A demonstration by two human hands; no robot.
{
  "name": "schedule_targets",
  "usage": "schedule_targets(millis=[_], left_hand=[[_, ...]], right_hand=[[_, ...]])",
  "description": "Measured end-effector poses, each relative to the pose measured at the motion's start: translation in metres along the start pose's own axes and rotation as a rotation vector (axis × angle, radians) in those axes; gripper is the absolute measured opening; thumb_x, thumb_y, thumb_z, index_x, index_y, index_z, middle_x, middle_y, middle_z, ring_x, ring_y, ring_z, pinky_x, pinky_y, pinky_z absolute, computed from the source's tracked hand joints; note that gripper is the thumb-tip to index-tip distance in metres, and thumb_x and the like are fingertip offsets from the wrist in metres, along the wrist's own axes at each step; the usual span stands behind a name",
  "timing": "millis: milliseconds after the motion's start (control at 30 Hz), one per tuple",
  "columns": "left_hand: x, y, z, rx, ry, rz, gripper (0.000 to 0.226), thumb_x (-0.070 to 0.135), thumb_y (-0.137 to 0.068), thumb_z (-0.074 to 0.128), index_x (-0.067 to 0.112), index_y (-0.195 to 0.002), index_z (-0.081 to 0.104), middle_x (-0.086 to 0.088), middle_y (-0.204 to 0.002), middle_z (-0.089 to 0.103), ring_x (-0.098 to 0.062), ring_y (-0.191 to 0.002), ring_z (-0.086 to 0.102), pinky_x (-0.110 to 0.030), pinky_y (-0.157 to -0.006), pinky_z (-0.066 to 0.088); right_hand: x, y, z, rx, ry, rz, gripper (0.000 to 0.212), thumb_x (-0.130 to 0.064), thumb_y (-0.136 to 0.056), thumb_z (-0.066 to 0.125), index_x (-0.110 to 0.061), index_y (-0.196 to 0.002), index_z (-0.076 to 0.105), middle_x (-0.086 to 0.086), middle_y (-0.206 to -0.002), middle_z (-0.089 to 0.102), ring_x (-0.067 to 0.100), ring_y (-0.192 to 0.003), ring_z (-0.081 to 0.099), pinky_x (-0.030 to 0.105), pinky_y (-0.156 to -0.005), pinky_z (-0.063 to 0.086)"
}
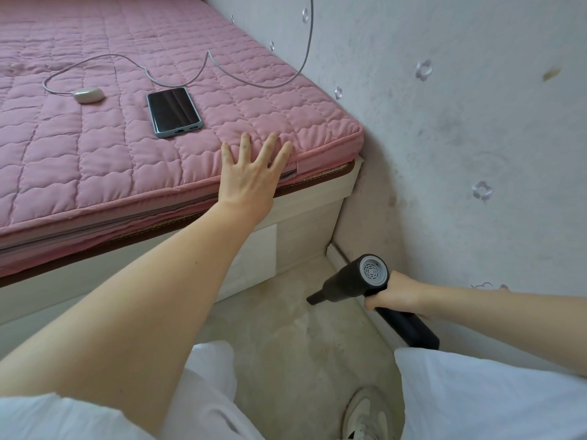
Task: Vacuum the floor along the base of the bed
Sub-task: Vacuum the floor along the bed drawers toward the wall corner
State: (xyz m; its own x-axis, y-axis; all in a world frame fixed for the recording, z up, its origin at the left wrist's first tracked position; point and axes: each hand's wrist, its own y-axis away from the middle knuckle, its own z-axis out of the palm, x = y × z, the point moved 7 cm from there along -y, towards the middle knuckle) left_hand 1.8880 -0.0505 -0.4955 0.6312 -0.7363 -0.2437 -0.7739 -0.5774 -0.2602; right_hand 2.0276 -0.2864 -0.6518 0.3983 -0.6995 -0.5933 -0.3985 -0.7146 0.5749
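A bed with a pink quilted mattress (95, 147) and a pale wooden base (295, 230) fills the upper left. My left hand (251, 173) lies flat on the mattress edge near its corner, fingers spread, holding nothing. My right hand (394, 295) grips the handle of a small black handheld vacuum (352, 281). Its narrow nozzle (314, 296) points left and down, just above the beige floor (295, 338) near the bed's corner, a short way from the base.
A dark phone (174, 112), a small white oval device (89, 94) and a grey cable (222, 68) lie on the mattress. A pale wall with flower decals (476, 106) and a baseboard closes the right side. My knees in white clothing and a shoe (365, 414) are at the bottom.
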Motion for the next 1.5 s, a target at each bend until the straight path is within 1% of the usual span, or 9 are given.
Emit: schedule_targets(millis=[200, 367, 600, 700, 900, 1100, 1233, 1367, 1500], left_hand=[[0.000, 0.000, 0.000, 0.000, 0.001, 0.001, 0.098, 0.029, -0.088, 0.065, 0.029, -0.154, -0.008, 0.000, -0.163, -0.003, -0.043, -0.147, 0.005, -0.064, -0.115, 0.015], [0.000, 0.000, -0.001, 0.003, -0.003, 0.006, 0.096, 0.030, -0.088, 0.064, 0.029, -0.154, -0.007, -0.001, -0.163, -0.002, -0.043, -0.147, 0.006, -0.064, -0.114, 0.016], [0.000, 0.001, -0.002, 0.003, 0.000, 0.011, 0.096, 0.029, -0.088, 0.064, 0.028, -0.154, -0.006, -0.001, -0.163, -0.002, -0.044, -0.147, 0.006, -0.064, -0.114, 0.016], [0.000, 0.001, -0.002, 0.004, -0.001, 0.014, 0.095, 0.029, -0.089, 0.063, 0.028, -0.154, -0.006, -0.001, -0.163, -0.002, -0.044, -0.147, 0.006, -0.064, -0.115, 0.016], [0.000, 0.001, -0.002, 0.003, -0.001, 0.017, 0.095, 0.030, -0.089, 0.063, 0.028, -0.154, -0.007, -0.001, -0.163, -0.003, -0.044, -0.147, 0.006, -0.064, -0.115, 0.015], [0.000, 0.002, -0.001, 0.003, -0.004, 0.018, 0.096, 0.030, -0.089, 0.063, 0.028, -0.154, -0.007, -0.001, -0.163, -0.004, -0.044, -0.147, 0.005, -0.065, -0.115, 0.015], [0.001, 0.002, -0.001, 0.009, -0.007, 0.023, 0.095, 0.030, -0.089, 0.063, 0.028, -0.154, -0.007, -0.002, -0.163, -0.003, -0.044, -0.147, 0.006, -0.064, -0.115, 0.016], [0.001, 0.003, -0.001, 0.006, -0.008, 0.023, 0.094, 0.029, -0.089, 0.062, 0.028, -0.154, -0.006, -0.002, -0.163, -0.002, -0.044, -0.147, 0.006, -0.064, -0.115, 0.015], [0.001, 0.003, -0.002, 0.001, -0.009, 0.022, 0.093, 0.028, -0.089, 0.061, 0.027, -0.154, -0.006, -0.002, -0.163, -0.002, -0.044, -0.147, 0.006, -0.064, -0.115, 0.016]], right_hand=[[-0.004, 0.000, 0.008, -0.069, 0.013, -0.031, 0.015, -0.010, -0.063, 0.068, -0.015, -0.071, 0.056, -0.004, -0.066, 0.056, 0.011, -0.066, 0.053, 0.024, -0.063, 0.043], [-0.002, -0.004, 0.006, -0.039, 0.028, -0.031, 0.016, -0.010, -0.064, 0.067, -0.016, -0.072, 0.054, -0.005, -0.066, 0.053, 0.010, -0.065, 0.050, 0.024, -0.062, 0.042], [0.000, -0.010, -0.005, 0.030, 0.059, -0.031, 0.021, -0.014, -0.061, 0.067, -0.008, -0.077, 0.055, -0.002, -0.068, 0.053, 0.014, -0.068, 0.051, 0.029, -0.064, 0.041], [-0.001, -0.010, -0.004, 0.014, 0.058, -0.033, 0.026, -0.012, -0.063, 0.069, -0.004, -0.086, 0.058, 0.001, -0.073, 0.057, 0.014, -0.072, 0.053, 0.030, -0.068, 0.044], [-0.011, -0.013, 0.011, -0.062, 0.083, -0.063, 0.028, -0.011, -0.065, 0.070, -0.012, -0.091, 0.061, 0.001, -0.082, 0.063, 0.016, -0.082, 0.060, 0.031, -0.074, 0.050], [-0.023, -0.019, 0.011, 0.009, 0.084, -0.067, 0.022, -0.010, -0.065, 0.071, -0.016, -0.085, 0.062, -0.002, -0.080, 0.061, 0.014, -0.078, 0.058, 0.027, -0.070, 0.048], [-0.025, -0.017, 0.009, -0.030, 0.196, -0.050, 0.032, -0.021, -0.058, 0.074, -0.016, -0.087, 0.062, 0.003, -0.084, 0.064, 0.023, -0.088, 0.065, 0.033, -0.073, 0.053], [-0.032, -0.010, 0.005, -0.043, 0.434, -0.091, 0.025, -0.018, -0.069, 0.075, -0.016, -0.088, 0.058, 0.001, -0.086, 0.061, 0.017, -0.082, 0.061, 0.029, -0.073, 0.049], [-0.032, -0.004, 0.002, -0.086, 0.458, -0.106, 0.032, -0.017, -0.069, 0.075, -0.012, -0.098, 0.062, 0.007, -0.096, 0.067, 0.022, -0.093, 0.065, 0.034, -0.082, 0.053]])
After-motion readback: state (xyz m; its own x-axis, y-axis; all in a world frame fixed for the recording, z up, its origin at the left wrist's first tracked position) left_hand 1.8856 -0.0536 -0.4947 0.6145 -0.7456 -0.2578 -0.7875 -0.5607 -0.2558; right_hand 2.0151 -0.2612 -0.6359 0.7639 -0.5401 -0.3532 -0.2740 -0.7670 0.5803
